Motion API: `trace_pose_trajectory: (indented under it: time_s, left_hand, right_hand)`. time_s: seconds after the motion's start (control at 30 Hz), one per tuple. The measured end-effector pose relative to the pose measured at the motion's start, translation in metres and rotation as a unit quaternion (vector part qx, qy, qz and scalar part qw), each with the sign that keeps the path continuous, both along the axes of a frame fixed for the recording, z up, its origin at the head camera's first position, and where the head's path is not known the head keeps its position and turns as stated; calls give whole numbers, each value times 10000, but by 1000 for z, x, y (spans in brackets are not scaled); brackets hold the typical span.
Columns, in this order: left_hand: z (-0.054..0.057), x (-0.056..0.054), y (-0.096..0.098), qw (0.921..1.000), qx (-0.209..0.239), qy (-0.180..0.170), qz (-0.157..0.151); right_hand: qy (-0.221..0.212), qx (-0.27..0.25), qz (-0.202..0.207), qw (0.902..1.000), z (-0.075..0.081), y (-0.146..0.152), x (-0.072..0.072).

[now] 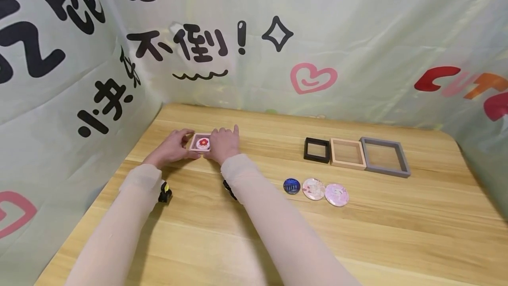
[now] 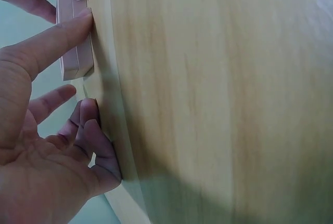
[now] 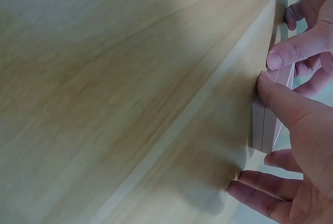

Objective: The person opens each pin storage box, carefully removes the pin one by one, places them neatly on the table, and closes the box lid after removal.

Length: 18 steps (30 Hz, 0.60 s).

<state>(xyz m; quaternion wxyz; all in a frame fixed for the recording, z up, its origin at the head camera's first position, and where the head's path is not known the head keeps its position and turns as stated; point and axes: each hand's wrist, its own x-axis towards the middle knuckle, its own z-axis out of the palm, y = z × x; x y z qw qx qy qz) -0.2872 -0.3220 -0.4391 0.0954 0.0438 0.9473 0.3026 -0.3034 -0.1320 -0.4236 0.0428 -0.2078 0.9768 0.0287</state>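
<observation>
A small pink square display frame [image 3: 257, 125] lies at the left rear of the table. A round badge with a red flower [image 1: 203, 144] shows inside it in the head view. On its left side, my left hand [image 1: 173, 148] holds the frame, thumb at the near edge and index finger at the far corner. My right hand [image 1: 226, 144] grips the right side and covers that end. Both thumbs press the near side wall close together in the wrist views, where a seam runs along the frame. The left hand's other fingers rest curled at the tabletop.
To the right, a black frame [image 1: 316, 159], a peach frame [image 1: 348, 167] and a grey frame [image 1: 386, 173] lie in a row. Nearer are a blue badge [image 1: 291, 186], a cream-pink badge [image 1: 313, 189] and a lilac badge [image 1: 337, 195]. Printed cloth [image 1: 246, 87] hangs behind the table [image 1: 397, 233].
</observation>
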Motion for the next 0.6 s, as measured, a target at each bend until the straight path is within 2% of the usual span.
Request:
trace_pose_trajectory:
  time_s: [0.23,0.47,0.6]
  left_hand:
    - [-3,-1,0,9998,-32,91,-153]
    - [-4,-1,-1,9998,-98,-14,-173]
    - [-2,-1,-3,9998,-43,61,-178]
  right_hand:
    - [5,-51,42,10000,-2,3,2]
    - [59,-119,88,9999,-1,7,7]
    - [70,-123,152,9998,2,6,6]
